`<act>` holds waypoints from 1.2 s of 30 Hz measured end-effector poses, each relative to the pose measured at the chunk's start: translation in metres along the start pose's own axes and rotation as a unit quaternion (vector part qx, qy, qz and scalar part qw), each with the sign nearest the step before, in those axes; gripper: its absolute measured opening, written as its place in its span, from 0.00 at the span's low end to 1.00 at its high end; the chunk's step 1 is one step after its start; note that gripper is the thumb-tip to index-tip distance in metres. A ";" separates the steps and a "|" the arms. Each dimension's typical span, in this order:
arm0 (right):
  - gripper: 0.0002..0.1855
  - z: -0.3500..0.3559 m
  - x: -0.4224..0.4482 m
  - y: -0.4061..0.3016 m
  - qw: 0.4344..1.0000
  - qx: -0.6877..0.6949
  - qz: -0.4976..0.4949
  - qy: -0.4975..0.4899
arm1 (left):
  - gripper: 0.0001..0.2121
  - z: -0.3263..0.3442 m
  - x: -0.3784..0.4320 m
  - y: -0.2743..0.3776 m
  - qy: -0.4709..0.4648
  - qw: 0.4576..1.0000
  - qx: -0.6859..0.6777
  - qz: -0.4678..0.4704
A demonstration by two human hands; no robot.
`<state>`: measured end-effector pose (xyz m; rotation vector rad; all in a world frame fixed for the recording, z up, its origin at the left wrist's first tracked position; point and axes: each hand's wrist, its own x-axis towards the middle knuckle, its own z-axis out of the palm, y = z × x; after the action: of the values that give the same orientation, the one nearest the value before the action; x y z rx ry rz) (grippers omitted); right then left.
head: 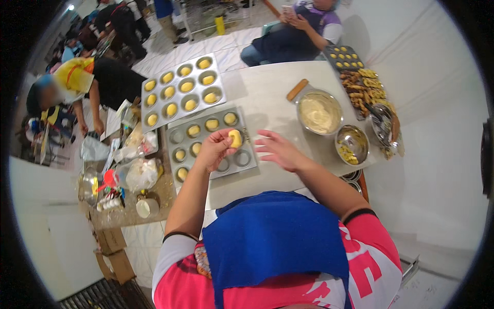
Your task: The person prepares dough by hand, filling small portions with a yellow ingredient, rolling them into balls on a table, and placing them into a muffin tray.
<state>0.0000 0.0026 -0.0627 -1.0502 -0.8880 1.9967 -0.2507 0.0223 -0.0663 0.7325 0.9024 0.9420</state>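
My left hand (217,150) holds a yellow dough piece (235,139) between thumb and fingers, above a metal muffin tin (251,164). Some cups of this tin hold yellow dough; others, such as the cup at its near right corner (242,158), hold none. To the right of the dough piece, my right hand (278,150) is spread with nothing in it, over the tabletop just past the tin's edge. Behind lies a second, larger-cupped muffin tin (197,106) with a yellow dough piece in each cup.
At right stand a bowl of creamy mixture (319,112), a wooden-handled dough scraper (297,90), a metal bowl with yellow scraps (352,145) and a tray of baked pieces (355,92). Plastic bags (142,174) and a white cup (147,208) crowd the left table. One person sits opposite; another bends at left.
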 end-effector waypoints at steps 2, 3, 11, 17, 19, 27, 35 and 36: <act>0.22 0.016 0.014 0.005 0.992 0.117 0.018 -0.035 | 0.16 0.031 0.001 0.002 0.002 0.994 0.109 0.010; 0.21 0.018 0.019 0.008 0.986 0.156 0.025 -0.047 | 0.16 0.040 0.001 0.004 0.013 0.984 0.176 0.025; 0.18 -0.124 0.046 -0.032 0.955 -0.098 -0.142 0.242 | 0.17 -0.041 -0.054 0.009 0.203 0.956 0.203 0.058; 0.19 -0.253 0.103 -0.026 0.697 -0.616 -0.105 0.353 | 0.15 -0.090 -0.107 -0.014 0.298 0.937 0.162 0.080; 0.19 -0.271 0.114 -0.010 0.867 -0.292 -0.038 0.402 | 0.16 -0.094 -0.113 -0.020 0.308 0.930 0.178 0.092; 0.18 -0.239 0.099 -0.036 0.616 -0.718 -0.066 0.317 | 0.17 -0.101 -0.154 -0.030 0.358 0.912 0.163 0.117; 0.16 -0.191 0.087 -0.033 0.581 -0.745 -0.213 0.250 | 0.17 -0.101 -0.160 -0.029 0.367 0.911 0.164 0.092; 0.16 -0.193 0.088 -0.030 0.642 -0.696 -0.161 0.278 | 0.17 -0.102 -0.158 -0.027 0.358 0.911 0.185 0.091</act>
<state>0.1382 0.1373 -0.1563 -1.8941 -2.0681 0.2501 -0.3784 -0.1177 -0.0841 0.8097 1.7168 1.2543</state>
